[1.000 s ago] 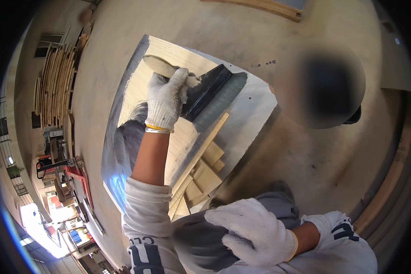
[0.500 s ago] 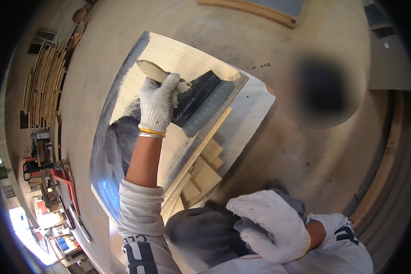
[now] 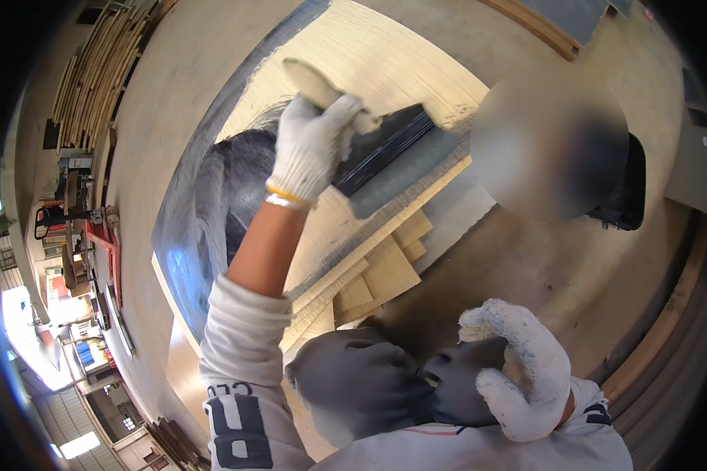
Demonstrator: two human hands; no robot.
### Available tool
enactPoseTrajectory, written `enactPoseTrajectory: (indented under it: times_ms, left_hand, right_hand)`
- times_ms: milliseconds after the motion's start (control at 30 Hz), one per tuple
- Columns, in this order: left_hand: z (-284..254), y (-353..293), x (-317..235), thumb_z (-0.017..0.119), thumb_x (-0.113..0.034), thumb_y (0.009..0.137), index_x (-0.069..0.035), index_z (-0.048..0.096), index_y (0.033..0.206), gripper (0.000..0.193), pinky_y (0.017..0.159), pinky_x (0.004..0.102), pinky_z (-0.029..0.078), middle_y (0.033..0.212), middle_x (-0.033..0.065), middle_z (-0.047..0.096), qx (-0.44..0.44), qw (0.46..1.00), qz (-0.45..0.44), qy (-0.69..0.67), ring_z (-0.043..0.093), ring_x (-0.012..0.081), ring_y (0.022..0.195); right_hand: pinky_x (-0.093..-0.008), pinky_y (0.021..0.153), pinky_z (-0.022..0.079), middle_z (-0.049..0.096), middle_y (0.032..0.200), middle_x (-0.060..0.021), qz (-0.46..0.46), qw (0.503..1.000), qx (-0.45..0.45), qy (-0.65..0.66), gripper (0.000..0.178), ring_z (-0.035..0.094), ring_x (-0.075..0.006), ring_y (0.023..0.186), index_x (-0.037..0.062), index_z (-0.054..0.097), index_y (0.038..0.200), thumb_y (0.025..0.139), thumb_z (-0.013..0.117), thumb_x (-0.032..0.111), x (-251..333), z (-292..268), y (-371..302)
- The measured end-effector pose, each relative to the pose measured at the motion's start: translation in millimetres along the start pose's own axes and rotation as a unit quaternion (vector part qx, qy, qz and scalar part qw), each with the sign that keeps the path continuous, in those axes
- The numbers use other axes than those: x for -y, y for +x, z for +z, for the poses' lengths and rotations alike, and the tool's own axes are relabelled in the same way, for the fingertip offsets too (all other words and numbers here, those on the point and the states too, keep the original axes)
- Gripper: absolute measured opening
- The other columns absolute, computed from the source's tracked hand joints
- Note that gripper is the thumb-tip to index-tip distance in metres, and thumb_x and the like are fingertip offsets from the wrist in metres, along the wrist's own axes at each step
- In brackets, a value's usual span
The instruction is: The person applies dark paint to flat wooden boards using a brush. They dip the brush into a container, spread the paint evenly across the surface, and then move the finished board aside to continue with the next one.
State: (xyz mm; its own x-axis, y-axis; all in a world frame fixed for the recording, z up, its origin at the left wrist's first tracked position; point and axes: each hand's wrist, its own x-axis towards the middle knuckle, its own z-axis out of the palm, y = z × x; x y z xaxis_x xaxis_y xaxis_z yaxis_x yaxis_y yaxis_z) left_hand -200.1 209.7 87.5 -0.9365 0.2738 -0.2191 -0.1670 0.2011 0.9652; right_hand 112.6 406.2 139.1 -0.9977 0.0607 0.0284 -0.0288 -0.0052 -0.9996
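From the head camera, a black object [image 3: 633, 192] at the right lies partly behind a blurred patch; whether it is a container, and what it might hold, cannot be told. The gloved left hand [image 3: 313, 149] is closed around the wide spreader [image 3: 389, 145], its pale rounded handle end poking out past the thumb and its black blade over the pale board [image 3: 416, 67], right of the dark smear [image 3: 239, 184]. The gloved right hand [image 3: 543, 369] curls above the grey trousers [image 3: 361, 381], thumb and fingers apart, with nothing visible between them. Wood offcuts [image 3: 379, 284] show beneath the board's near edge.
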Motion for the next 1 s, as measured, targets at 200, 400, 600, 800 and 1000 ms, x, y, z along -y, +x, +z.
enactPoseTrajectory:
  times_ms: [200, 400, 600, 800, 1000]
  left_hand:
    - [-106, -105, 35, 0.073, -0.012, 0.105, 0.002, 0.057, 0.119, 0.025, 0.041, 0.0192, 0.044, 0.099, 0.0228, 0.079, -0.082, 0.996, -0.035, 0.000, 0.057, 0.0076, 0.049]
    - [-55, -66, 22, 0.076, -0.019, 0.104, -0.001, 0.065, 0.112, 0.023, 0.044, 0.0201, 0.042, 0.087, 0.0111, 0.078, -0.037, 0.999, 0.007, 0.001, 0.052, 0.0051, 0.049]
    - [-32, -53, 12, 0.077, -0.019, 0.104, 0.000, 0.065, 0.112, 0.025, 0.045, 0.0194, 0.045, 0.087, 0.0102, 0.078, -0.008, 0.997, 0.039, 0.065, 0.057, 0.0057, 0.052]
    - [-154, -138, 41, 0.076, -0.016, 0.104, 0.002, 0.061, 0.114, 0.025, 0.041, 0.0210, 0.043, 0.092, 0.0165, 0.080, -0.097, 0.993, -0.051, 0.037, 0.055, 0.0072, 0.048]
    - [-236, -218, 74, 0.076, -0.017, 0.103, 0.000, 0.059, 0.115, 0.027, 0.042, 0.0209, 0.041, 0.096, 0.0193, 0.080, -0.171, 0.984, -0.049, 0.008, 0.052, 0.0071, 0.048]
  right_hand:
    - [-0.0448, 0.102, 0.055, 0.069, 0.134, -0.0274, -0.002, 0.999, 0.041, -0.031, 0.068, 0.071, -0.0384, 0.113, -0.0113, 0.057, 0.146, 0.079, 0.069, -0.005, -2, -10, 6]
    - [-0.0447, 0.100, 0.057, 0.072, 0.131, -0.0276, -0.018, 0.999, 0.045, -0.025, 0.064, 0.072, -0.0387, 0.111, -0.0123, 0.060, 0.144, 0.081, 0.070, -0.004, -5, 10, 9]
    - [-0.0484, 0.107, 0.055, 0.059, 0.145, -0.0345, 0.077, 0.995, 0.039, 0.055, 0.070, 0.066, -0.0383, 0.126, -0.0145, 0.047, 0.155, 0.088, 0.062, -0.006, 0, -4, -16]
    - [-0.0475, 0.107, 0.054, 0.059, 0.145, -0.0336, 0.105, 0.992, 0.001, 0.064, 0.070, 0.066, -0.0372, 0.126, -0.0139, 0.045, 0.157, 0.091, 0.062, -0.003, 5, -10, -20]
    - [-0.0464, 0.107, 0.054, 0.062, 0.142, -0.0331, 0.052, 0.993, 0.099, 0.031, 0.070, 0.067, -0.0370, 0.123, -0.0144, 0.046, 0.155, 0.088, 0.062, -0.004, -5, -12, 1]
